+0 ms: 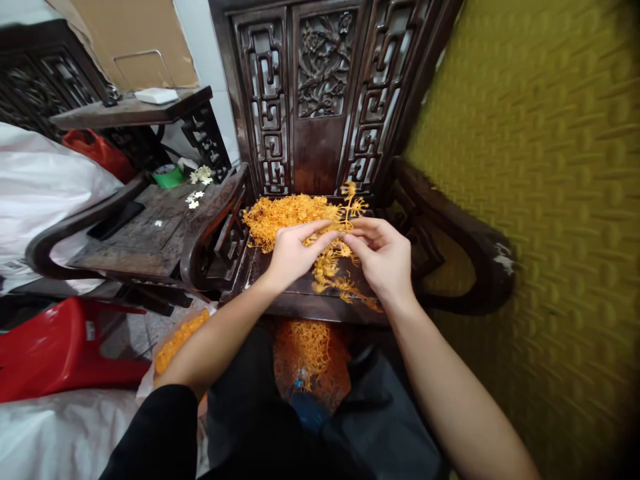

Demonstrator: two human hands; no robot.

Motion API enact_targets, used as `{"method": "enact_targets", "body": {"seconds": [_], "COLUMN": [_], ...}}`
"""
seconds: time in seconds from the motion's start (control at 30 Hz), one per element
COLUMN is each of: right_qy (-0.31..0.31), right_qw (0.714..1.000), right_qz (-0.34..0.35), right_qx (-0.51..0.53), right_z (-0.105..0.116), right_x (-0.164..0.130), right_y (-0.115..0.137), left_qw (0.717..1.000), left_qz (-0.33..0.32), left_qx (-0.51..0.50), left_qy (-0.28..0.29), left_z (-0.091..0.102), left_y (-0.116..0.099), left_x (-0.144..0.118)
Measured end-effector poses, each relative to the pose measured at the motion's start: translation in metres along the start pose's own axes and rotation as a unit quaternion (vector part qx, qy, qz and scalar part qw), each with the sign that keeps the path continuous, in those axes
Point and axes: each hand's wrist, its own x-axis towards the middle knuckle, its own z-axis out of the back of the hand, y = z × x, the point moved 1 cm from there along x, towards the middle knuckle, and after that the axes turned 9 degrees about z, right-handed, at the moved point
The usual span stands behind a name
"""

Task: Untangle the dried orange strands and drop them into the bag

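Note:
A branched orange plastic flower sprig (349, 208) is pinched between my two hands over a dark carved wooden chair (260, 267). My left hand (297, 252) has its thumb and forefinger closed on the sprig's stem. Facing it, my right hand (383, 253) closes thumb and fingers on the same sprig, their tips nearly touching the left ones. Behind my left hand, a heap of orange sprig pieces (287, 217) lies on the seat. More loose orange sprigs (327, 270) lie below my fingers, reaching the seat's front edge. My fingers partly hide the stem.
An orange-filled bag (310, 353) stands between my legs, another bag (180, 337) at my left. A red plastic stool (65, 347) and white sacks (40, 193) are further left. Green tape (169, 175) lies on the neighbouring chair. A yellow textured wall (550, 200) rises at right.

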Motion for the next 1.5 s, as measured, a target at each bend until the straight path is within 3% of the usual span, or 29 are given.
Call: {"method": "enact_targets", "body": {"seconds": [0.2, 0.3, 0.37, 0.53, 0.77, 0.9, 0.97, 1.07, 1.13, 1.17, 1.23, 1.33, 1.5], "right_qy": [-0.009, -0.040, -0.051, -0.078, -0.075, -0.105, -0.091, -0.032, 0.000, 0.013, 0.038, 0.073, 0.020], "right_qw": [0.977, 0.963, 0.962, 0.964, 0.942, 0.959, 0.974, 0.986, 0.992, 0.995, 0.997, 0.995, 0.997], "right_qz": [-0.067, -0.076, -0.071, -0.074, -0.094, -0.075, -0.076, -0.091, -0.084, -0.079, -0.067, -0.058, -0.055], "right_qx": [0.204, 0.255, 0.260, 0.243, 0.312, 0.252, 0.194, 0.133, 0.089, 0.066, 0.019, -0.041, -0.055], "right_z": [-0.007, -0.010, -0.010, -0.004, 0.012, 0.024, 0.027, 0.025, 0.020, 0.017, 0.011, -0.001, -0.006], "right_x": [0.002, 0.003, 0.005, 0.010, 0.019, 0.024, 0.023, 0.018, 0.012, 0.010, 0.004, -0.004, -0.001], "right_y": [0.005, 0.011, 0.013, 0.008, 0.006, 0.004, 0.002, -0.002, -0.002, -0.001, 0.001, 0.006, -0.001], "left_qw": [0.990, 0.985, 0.978, 0.946, 0.932, 0.910, 0.931, 0.973, 0.984, 0.988, 0.994, 0.992, 0.989], "left_qz": [0.004, 0.043, 0.084, 0.142, 0.186, 0.199, 0.197, 0.179, 0.156, 0.142, 0.103, 0.045, -0.050], "left_qx": [0.105, 0.143, 0.157, 0.125, 0.085, 0.106, 0.109, 0.126, 0.089, 0.060, 0.015, 0.024, 0.092], "left_qy": [0.089, 0.083, 0.105, 0.262, 0.299, 0.348, 0.288, 0.075, -0.012, -0.013, 0.041, 0.114, 0.107], "left_z": [0.004, 0.000, -0.002, 0.000, 0.010, 0.020, 0.033, 0.052, 0.053, 0.050, 0.037, 0.018, 0.007], "left_y": [0.000, 0.004, 0.008, 0.013, 0.014, 0.026, 0.036, 0.042, 0.035, 0.029, 0.014, -0.002, -0.017], "left_x": [0.001, -0.001, -0.003, -0.004, -0.001, 0.004, 0.013, 0.025, 0.026, 0.024, 0.018, 0.009, -0.001]}}
